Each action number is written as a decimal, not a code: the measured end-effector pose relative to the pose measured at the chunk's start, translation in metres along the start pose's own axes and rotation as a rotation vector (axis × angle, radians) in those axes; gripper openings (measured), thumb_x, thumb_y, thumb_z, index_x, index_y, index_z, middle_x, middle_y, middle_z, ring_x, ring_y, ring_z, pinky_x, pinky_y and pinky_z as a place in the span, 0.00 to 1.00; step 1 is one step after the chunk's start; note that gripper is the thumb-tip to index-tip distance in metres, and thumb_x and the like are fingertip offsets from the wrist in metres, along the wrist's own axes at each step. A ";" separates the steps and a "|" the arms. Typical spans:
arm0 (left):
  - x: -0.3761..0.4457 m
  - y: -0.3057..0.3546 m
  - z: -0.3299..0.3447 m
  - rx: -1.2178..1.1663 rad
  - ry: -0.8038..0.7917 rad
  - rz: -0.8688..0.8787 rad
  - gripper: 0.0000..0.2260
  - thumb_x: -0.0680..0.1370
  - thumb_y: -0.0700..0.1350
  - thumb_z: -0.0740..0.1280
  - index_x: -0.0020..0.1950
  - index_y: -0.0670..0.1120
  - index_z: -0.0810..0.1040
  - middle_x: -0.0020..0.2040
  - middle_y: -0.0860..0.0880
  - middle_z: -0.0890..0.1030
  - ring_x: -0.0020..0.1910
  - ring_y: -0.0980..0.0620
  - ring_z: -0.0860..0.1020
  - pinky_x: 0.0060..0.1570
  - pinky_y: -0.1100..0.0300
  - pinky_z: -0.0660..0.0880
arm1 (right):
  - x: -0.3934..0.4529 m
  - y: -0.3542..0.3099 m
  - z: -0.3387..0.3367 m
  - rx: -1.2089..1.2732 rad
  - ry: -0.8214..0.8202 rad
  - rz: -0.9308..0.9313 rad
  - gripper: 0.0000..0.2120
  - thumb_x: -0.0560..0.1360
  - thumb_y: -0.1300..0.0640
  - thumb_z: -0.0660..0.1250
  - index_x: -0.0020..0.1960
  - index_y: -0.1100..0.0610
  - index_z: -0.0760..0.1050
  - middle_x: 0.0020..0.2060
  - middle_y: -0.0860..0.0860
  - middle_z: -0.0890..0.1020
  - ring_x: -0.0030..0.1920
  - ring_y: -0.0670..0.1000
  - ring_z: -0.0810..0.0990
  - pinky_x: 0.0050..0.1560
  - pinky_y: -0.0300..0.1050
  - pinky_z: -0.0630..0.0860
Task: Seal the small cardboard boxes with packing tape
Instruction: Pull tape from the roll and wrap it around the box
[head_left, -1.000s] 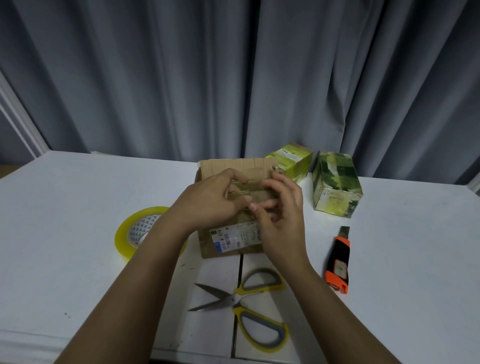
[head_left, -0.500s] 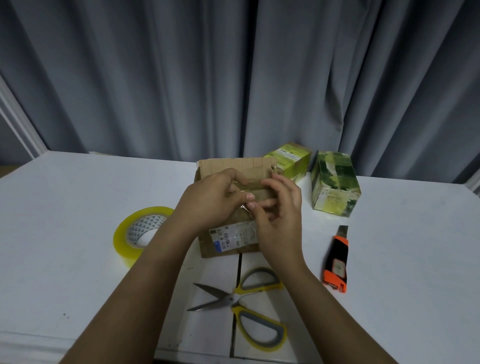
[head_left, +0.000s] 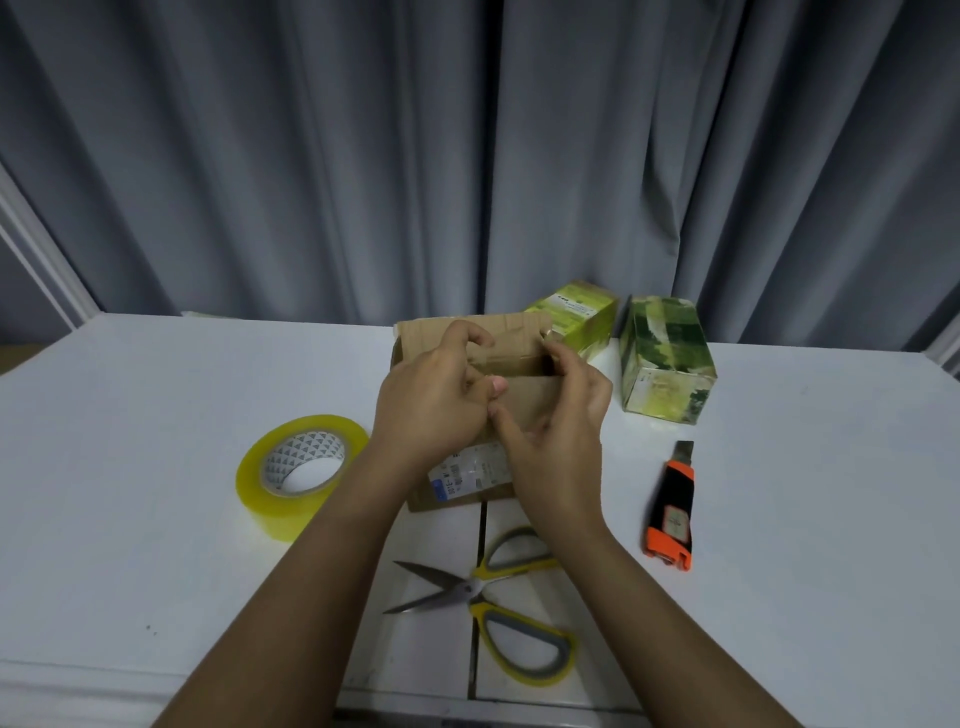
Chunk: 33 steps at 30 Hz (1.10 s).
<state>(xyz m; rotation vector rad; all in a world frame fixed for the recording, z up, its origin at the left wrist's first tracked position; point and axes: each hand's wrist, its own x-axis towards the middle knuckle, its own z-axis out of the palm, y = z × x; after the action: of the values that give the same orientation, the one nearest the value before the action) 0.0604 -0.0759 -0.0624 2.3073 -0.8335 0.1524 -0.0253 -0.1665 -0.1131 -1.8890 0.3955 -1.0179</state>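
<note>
Gripping brown corrugated cardboard box (head_left: 470, 475) flaps: left hand (head_left: 434, 405), right hand (head_left: 558, 431).

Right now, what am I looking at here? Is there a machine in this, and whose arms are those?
No machine: a person is working with bare hands. There is one picture, taken by a camera worn on their head, looking forward and down, so the arms reach in from the bottom edge.

They stand at a white table in front of a grey curtain. Both the left hand and the right hand grip the flaps of a brown cardboard box, which is not yet closed.

On the table lie a roll of yellowish tape to the left, scissors near the front, an orange knife to the right, and two green boxes behind.
</note>
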 end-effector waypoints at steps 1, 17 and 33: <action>0.000 -0.001 0.000 -0.004 0.003 -0.009 0.13 0.76 0.53 0.67 0.58 0.58 0.69 0.33 0.60 0.79 0.36 0.67 0.71 0.33 0.67 0.62 | -0.001 0.002 -0.001 -0.096 0.002 -0.022 0.34 0.71 0.48 0.73 0.72 0.48 0.61 0.64 0.43 0.61 0.54 0.37 0.73 0.41 0.25 0.71; 0.005 -0.003 -0.004 -0.063 -0.043 -0.006 0.11 0.76 0.55 0.66 0.56 0.58 0.70 0.35 0.62 0.80 0.38 0.66 0.72 0.36 0.70 0.61 | 0.002 -0.008 -0.009 0.484 -0.429 0.414 0.13 0.77 0.72 0.56 0.45 0.65 0.79 0.40 0.59 0.84 0.40 0.51 0.84 0.44 0.39 0.80; -0.003 -0.004 -0.010 -0.087 -0.083 -0.023 0.16 0.74 0.56 0.68 0.60 0.59 0.68 0.36 0.60 0.80 0.50 0.52 0.76 0.50 0.56 0.71 | 0.022 -0.011 -0.056 -0.617 -0.214 -0.361 0.14 0.72 0.54 0.64 0.56 0.56 0.76 0.57 0.50 0.76 0.60 0.52 0.68 0.60 0.46 0.61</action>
<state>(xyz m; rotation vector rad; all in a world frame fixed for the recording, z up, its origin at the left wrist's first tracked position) 0.0619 -0.0660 -0.0579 2.2537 -0.8381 0.0104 -0.0573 -0.2062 -0.0800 -2.6719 0.2618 -0.9761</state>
